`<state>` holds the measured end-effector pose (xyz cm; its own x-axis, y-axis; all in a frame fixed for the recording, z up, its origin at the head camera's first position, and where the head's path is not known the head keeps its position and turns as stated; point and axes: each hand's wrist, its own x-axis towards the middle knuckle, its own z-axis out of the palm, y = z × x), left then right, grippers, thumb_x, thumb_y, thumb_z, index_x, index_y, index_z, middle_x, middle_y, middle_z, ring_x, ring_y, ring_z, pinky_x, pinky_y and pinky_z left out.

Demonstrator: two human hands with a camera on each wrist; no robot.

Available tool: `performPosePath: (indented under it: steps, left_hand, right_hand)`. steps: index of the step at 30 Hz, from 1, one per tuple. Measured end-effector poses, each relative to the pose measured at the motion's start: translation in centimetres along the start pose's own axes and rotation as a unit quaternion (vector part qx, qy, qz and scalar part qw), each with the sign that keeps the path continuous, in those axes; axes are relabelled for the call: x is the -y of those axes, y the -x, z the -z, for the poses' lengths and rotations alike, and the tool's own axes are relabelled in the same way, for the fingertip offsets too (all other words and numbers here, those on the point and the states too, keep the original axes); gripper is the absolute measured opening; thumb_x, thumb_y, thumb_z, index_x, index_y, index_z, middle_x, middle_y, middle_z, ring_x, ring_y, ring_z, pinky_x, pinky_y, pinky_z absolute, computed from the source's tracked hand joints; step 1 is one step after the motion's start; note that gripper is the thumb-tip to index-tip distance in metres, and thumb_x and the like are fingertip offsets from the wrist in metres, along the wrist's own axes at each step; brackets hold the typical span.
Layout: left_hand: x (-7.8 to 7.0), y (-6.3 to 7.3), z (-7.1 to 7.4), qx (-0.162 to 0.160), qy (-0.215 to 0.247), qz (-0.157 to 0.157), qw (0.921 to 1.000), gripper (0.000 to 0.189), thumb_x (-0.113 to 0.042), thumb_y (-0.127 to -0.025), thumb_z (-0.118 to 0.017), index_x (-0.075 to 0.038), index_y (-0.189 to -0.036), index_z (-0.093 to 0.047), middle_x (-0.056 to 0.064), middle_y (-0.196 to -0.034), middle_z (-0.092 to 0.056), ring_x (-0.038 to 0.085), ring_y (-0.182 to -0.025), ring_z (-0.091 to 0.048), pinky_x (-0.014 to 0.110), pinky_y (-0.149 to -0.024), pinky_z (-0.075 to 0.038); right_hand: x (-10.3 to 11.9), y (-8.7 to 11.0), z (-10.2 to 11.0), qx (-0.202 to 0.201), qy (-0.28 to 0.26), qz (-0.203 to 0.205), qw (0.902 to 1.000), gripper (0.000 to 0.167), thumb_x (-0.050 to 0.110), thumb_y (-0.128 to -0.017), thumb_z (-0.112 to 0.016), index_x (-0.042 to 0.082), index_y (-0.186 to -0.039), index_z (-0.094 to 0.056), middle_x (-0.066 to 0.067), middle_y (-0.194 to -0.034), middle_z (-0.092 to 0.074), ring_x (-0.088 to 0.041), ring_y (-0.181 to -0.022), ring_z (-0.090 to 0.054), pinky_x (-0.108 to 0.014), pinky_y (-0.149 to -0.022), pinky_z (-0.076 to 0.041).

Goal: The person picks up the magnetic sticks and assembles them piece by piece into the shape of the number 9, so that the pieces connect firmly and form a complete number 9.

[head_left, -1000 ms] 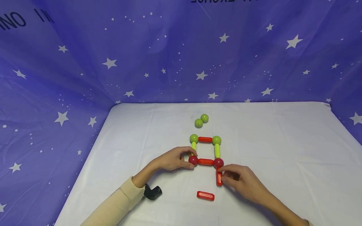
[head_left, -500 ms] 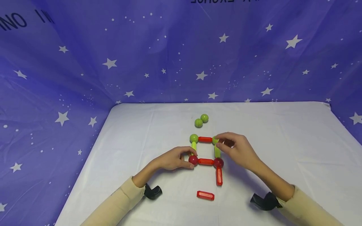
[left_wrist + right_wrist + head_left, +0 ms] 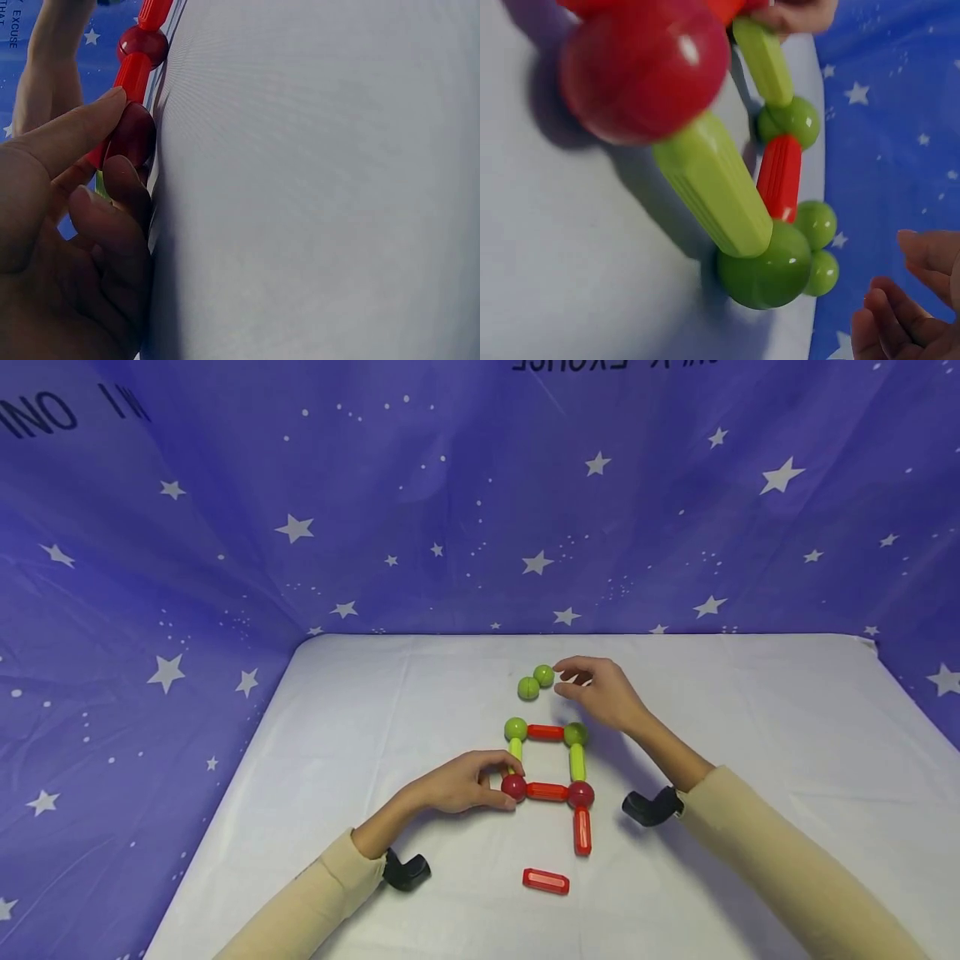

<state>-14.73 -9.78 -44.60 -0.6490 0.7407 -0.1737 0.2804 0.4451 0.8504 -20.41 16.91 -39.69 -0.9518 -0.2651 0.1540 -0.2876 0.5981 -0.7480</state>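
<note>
The right hand [image 3: 602, 693] has moved from the green corner ball [image 3: 575, 735] to right of centre, fingers parted beside two loose green balls [image 3: 536, 682]; contact is unclear. Below centre, the left hand [image 3: 461, 783] pinches a red ball [image 3: 513, 787]; only the left wrist view shows other fingers [image 3: 109, 221] curled.

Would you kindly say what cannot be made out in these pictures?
Head view: near end of the left lime plastic rod, hidden by the left hand.
Right wrist view: rest of the right hand, cut by right edge.
Head view: central black backdrop lettering, cut by top edge.
</note>
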Motion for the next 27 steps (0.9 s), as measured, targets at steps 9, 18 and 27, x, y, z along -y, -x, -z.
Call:
performPosePath:
  steps: [9,18,27]
  left_hand:
    - [0.0,0.1,0.1,-0.001,0.003,-0.005,1.0000,0.039,-0.022,-0.086,-0.078,-0.021,-0.121,-0.061,-0.005,-0.101,-0.057,0.007,-0.064,-0.048,0.024,-0.064,-0.041]
    - [0.0,0.1,-0.1,0.003,0.003,-0.011,0.9999,0.038,-0.022,-0.086,-0.079,-0.020,-0.121,-0.061,-0.005,-0.101,-0.057,0.007,-0.064,-0.047,0.023,-0.063,-0.040]
    - [0.1,0.1,0.1,0.004,0.003,-0.009,0.9999,0.039,-0.021,-0.087,-0.078,-0.019,-0.121,-0.061,-0.005,-0.099,-0.056,0.006,-0.061,-0.046,0.023,-0.060,-0.040]
  right_hand:
    - [-1.4,-3.0,-0.9,0.025,-0.032,-0.067,0.9969,0.036,0.006,-0.091,-0.068,-0.002,-0.126,-0.063,-0.024,-0.118,-0.064,-0.036,-0.105,-0.060,-0.046,-0.087,-0.047]
    - [-1.7,-4.2,-1.9,0.049,-0.044,-0.123,0.9903,0.039,0.007,-0.092,-0.066,0.001,-0.131,-0.061,-0.025,-0.123,-0.060,-0.038,-0.111,-0.054,-0.046,-0.087,-0.044]
    - [-1.9,-4.8,-2.6,0.045,-0.014,-0.165,0.9851,0.037,0.008,-0.093,-0.065,0.004,-0.130,-0.062,-0.023,-0.123,-0.058,-0.034,-0.105,-0.054,-0.041,-0.083,-0.047]
